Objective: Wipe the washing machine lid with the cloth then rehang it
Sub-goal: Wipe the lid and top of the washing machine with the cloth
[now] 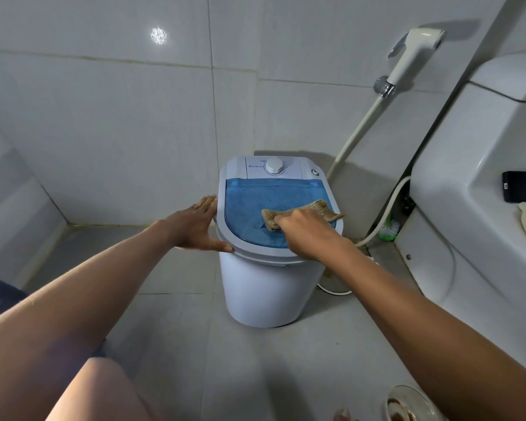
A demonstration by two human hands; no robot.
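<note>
small white washing machine (268,287) on the tiled floor (170,344), near the corner of the tiled walls. translucent blue lid (255,208) shut on top, below a white control panel with a round dial (274,166). right hand (304,232) closed around a bunched tan cloth (322,208), pressing it down on the lid's right half; one end of the cloth trailing toward the right rim. left hand (196,226) open, fingers spread, flat against the machine's left edge, thumb along the front rim, holding nothing. toilet (468,208) to the right, with a dark flat object (523,186) lying on it. white spray nozzle (413,56) hooked on the wall above, its hose (356,132) dropping behind the machine. bare knee (104,390) low in view, glass jar (410,405) at the bottom right.
</note>
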